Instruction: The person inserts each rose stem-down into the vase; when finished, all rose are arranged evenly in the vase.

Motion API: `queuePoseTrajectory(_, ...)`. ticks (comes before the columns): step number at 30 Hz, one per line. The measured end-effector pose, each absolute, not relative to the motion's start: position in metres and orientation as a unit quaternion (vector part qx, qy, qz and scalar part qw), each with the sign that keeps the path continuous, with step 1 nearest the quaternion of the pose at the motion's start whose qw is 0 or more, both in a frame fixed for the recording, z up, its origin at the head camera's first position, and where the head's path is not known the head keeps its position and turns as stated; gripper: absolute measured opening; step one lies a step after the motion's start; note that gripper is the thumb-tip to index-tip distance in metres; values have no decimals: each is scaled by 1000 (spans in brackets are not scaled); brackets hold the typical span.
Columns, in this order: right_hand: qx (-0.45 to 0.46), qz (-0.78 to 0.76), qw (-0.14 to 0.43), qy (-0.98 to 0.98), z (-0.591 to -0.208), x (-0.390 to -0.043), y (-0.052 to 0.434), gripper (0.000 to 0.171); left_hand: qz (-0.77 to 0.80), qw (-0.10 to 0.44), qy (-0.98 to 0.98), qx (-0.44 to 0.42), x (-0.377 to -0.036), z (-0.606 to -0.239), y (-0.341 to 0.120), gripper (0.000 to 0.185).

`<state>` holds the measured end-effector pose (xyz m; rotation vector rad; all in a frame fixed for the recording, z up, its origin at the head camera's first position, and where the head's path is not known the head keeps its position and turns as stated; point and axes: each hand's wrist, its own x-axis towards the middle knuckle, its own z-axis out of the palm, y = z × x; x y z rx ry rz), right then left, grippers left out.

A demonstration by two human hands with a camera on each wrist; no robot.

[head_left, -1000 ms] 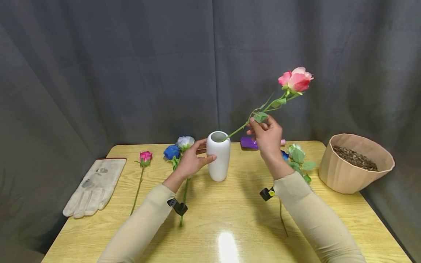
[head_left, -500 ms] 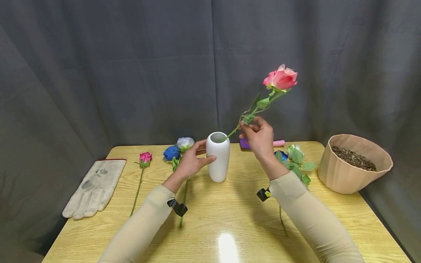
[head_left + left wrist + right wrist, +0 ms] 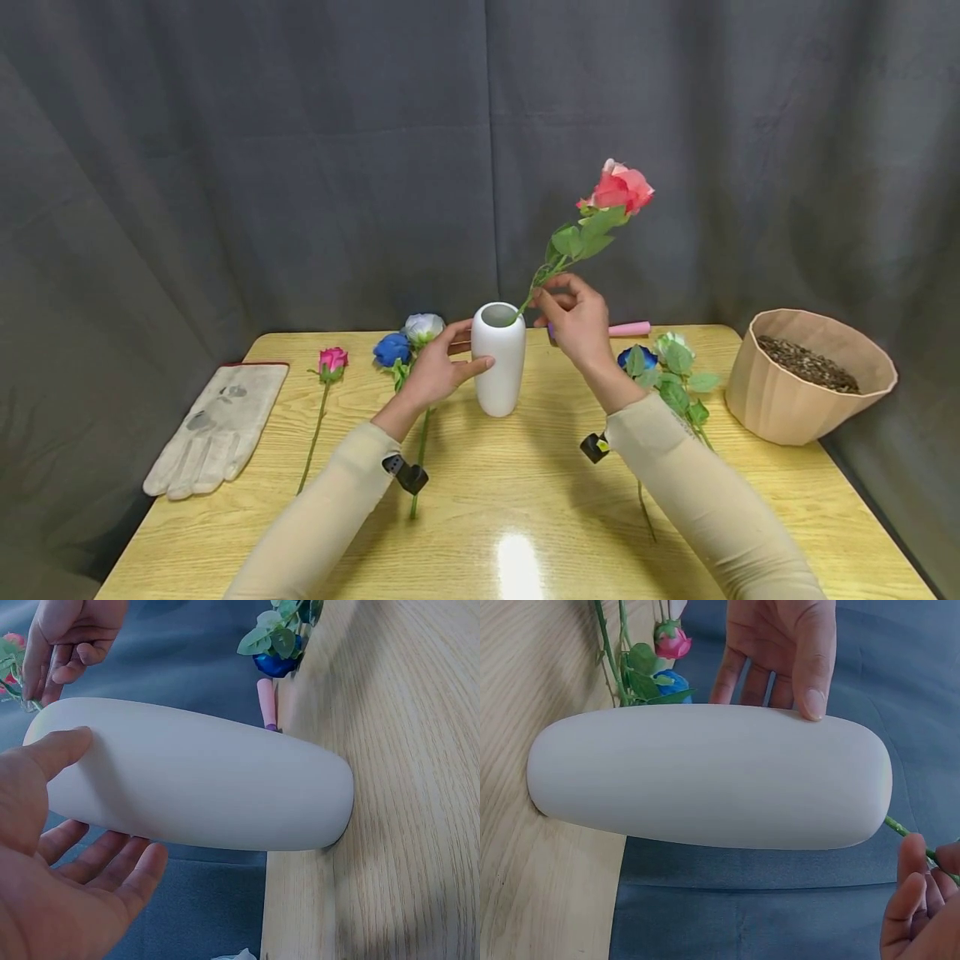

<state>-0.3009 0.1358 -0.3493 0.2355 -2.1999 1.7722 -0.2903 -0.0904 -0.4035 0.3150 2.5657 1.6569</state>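
A white vase (image 3: 500, 371) stands upright on the wooden table. My left hand (image 3: 435, 369) steadies it from the left, thumb on the near side and fingers around the back. In my right hand (image 3: 581, 327), just right of the vase's mouth, the green stem of a pink rose (image 3: 618, 190) is pinched between thumb and fingers. The stem's lower end is inside the mouth, and the flower leans up to the right. The left wrist view shows the left thumb (image 3: 66, 752) against the vase wall; the stem's tip is hidden inside.
Left of the vase lie a blue flower (image 3: 391, 348), a white flower (image 3: 423, 327), a magenta rose (image 3: 332, 361) and a work glove (image 3: 217, 429). On the right are blue (image 3: 637, 358) and white (image 3: 672, 342) flowers, a pink-handled tool (image 3: 630, 329) and a peach pot (image 3: 772, 392) holding dark soil-like material.
My right hand has moved left and slightly down toward the vase with the rose, whose head swung left and turned. The left hand and vase have stayed put.
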Motion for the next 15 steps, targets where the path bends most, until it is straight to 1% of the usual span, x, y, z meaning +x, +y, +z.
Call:
queuePoseTrajectory(4,89,606,151,-776,-352,-300,134,25,541,37,834,104,-290,-403,-90,74)
queuePoseTrajectory(12,99,569,162,-800,-354,-299,131,21,542,40,832,107,-289,-402,-91,73)
queuePoseTrajectory(15,102,556,154,-810,-355,-300,131,22,543,41,832,106,-289,-402,-90,73)
